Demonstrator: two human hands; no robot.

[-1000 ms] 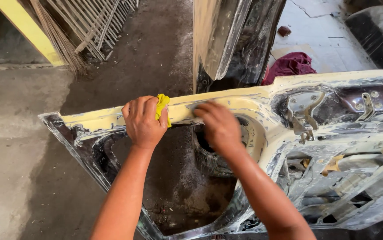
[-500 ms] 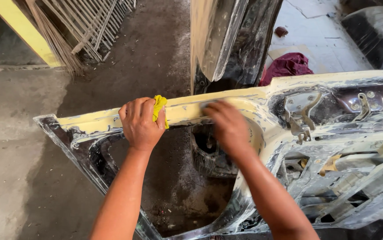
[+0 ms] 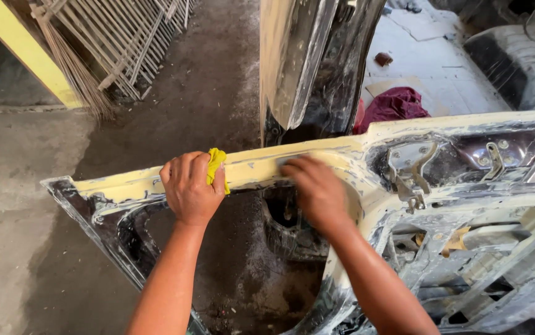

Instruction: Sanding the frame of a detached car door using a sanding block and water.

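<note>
Two hands at work on one stripped car body panel (image 3: 404,133), its cream-coated top rail running long from lower left to upper right, straight across in front of both arms. At left, one broom (image 3: 72,68) and one metal grille (image 3: 137,43) leaning by a yellow post. Next, left hand (image 3: 188,189) clenched over the rail, gripping one yellow rag (image 3: 216,162) against it. Just right of it, right hand (image 3: 316,186) pressed palm-down on the same rail, fingers curled over something small and grey, too hidden to name. Both equally near the rail, touching it. Further right, one metal latch bracket (image 3: 411,174) bolted on; beyond the panel, one maroon cloth (image 3: 397,102) on the floor.
</note>
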